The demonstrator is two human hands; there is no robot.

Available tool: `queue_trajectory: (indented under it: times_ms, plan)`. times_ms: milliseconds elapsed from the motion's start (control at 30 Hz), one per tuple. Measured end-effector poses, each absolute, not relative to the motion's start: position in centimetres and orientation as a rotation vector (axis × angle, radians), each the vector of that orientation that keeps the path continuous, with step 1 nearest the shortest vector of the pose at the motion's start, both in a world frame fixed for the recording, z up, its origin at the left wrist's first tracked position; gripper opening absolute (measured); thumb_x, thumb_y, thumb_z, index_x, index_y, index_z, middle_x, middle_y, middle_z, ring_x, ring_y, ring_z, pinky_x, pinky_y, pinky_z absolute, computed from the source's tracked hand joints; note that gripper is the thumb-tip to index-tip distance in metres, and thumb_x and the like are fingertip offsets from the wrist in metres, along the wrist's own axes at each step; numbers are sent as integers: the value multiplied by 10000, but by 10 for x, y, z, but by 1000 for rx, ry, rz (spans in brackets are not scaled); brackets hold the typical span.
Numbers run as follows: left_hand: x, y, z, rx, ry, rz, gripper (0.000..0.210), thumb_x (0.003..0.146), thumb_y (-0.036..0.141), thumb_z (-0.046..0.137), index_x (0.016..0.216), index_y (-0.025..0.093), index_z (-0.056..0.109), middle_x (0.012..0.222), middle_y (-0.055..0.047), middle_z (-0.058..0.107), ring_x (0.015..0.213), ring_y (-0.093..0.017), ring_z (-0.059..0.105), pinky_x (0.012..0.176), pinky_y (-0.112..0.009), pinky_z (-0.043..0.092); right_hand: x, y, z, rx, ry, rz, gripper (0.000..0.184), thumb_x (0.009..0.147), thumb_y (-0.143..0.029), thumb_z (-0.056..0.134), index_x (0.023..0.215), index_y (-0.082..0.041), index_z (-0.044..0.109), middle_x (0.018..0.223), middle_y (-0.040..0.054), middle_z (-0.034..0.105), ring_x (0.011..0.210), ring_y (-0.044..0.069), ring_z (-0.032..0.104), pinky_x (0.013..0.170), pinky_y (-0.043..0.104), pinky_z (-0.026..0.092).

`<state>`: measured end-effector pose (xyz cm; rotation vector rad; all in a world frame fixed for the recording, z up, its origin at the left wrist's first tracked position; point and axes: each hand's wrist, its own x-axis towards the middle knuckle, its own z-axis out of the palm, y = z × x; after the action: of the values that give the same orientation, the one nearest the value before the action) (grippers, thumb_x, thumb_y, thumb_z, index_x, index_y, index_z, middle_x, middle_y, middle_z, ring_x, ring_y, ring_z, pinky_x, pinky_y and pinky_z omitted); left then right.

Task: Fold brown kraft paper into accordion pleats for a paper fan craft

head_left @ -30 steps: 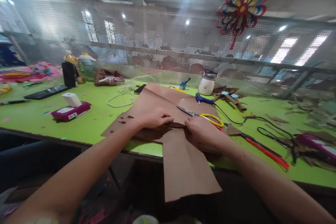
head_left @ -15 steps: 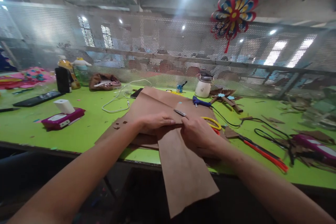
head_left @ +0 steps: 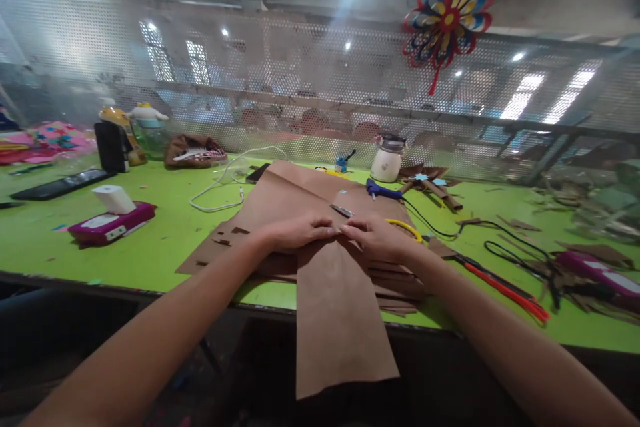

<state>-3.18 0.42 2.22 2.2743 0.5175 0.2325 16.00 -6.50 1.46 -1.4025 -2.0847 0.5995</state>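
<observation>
A strip of brown paper [head_left: 340, 327] hangs over the table's front edge, its upper end under my fingers. My left hand [head_left: 303, 230] pinches that upper end from the left. From the right, my right hand [head_left: 377, 235] grips the same end, thumb and fingertips close to the left ones. Beneath both hands lies a stack of brown paper sheets [head_left: 295, 190]. Scissors with yellow handles [head_left: 407, 230] rest on the stack, their blade tips showing just beyond my fingers and the middle hidden by my right hand.
A blue glue gun [head_left: 383, 191] with a black cord lies behind my right hand. Red-handled pliers or cutters [head_left: 505, 290] are at the right. A purple power strip [head_left: 113, 223] with a white plug is on the left. A white jar [head_left: 387, 161] stands at the back.
My right hand has shifted up and its fingers have come close to my left fingertips. The hanging paper strip has swung left and straightened.
</observation>
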Motion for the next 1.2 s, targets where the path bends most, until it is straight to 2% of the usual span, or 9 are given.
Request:
queue_trajectory:
  times_ms: [67,233,367,533,733,900,1067,1200]
  plan:
    - [-31,3,23,2321,549,226,337,852,440,394,925,160,567,858,-18,564,762,-134,477,657,-223,361,161,-64,14,-1441,-2061,697,348,834,-413,426,709,-132,587,599,-20,500,557,94,421,525,223,319]
    - [-30,2,24,2431,525,270,341,845,446,394,870,156,571,762,-7,548,705,-130,458,627,-225,345,167,-63,11,-1358,-2007,866,348,799,-459,490,683,-134,536,534,-56,395,494,64,333,468,205,239]
    - [-29,3,22,2502,476,258,345,862,432,367,822,141,548,718,0,514,665,-118,437,610,-224,335,171,-61,6,-1243,-1945,1111,381,774,-512,509,679,-143,510,510,-68,374,452,56,299,441,207,204]
    - [-27,3,18,2530,488,242,341,864,433,365,805,137,523,699,6,488,655,-113,425,590,-215,320,172,-58,2,-1149,-1827,1314,339,748,-472,568,684,-147,497,525,-78,356,443,45,241,434,206,175]
    - [-35,4,24,2515,542,232,338,878,402,333,853,138,542,780,-5,518,717,-119,437,630,-206,320,178,-55,4,-1258,-1804,1186,319,746,-456,571,699,-143,531,491,-76,367,425,45,266,412,202,161]
    - [-42,6,29,2556,574,241,362,874,412,328,762,137,536,686,7,485,635,-106,390,582,-210,284,186,-51,4,-1222,-1763,1205,310,740,-451,582,691,-146,549,486,-77,367,401,39,268,391,203,152]
    - [-41,7,29,2573,549,302,392,876,433,316,691,137,494,648,9,449,602,-100,360,559,-217,265,193,-52,10,-1149,-1737,1365,331,715,-465,618,686,-141,554,523,-67,406,426,42,369,401,191,231]
    - [-43,3,36,2430,511,329,374,873,437,352,738,131,519,689,2,471,640,-104,390,591,-215,295,197,-53,17,-1085,-1659,1329,336,755,-445,589,845,-122,617,569,-36,503,431,43,408,417,191,303]
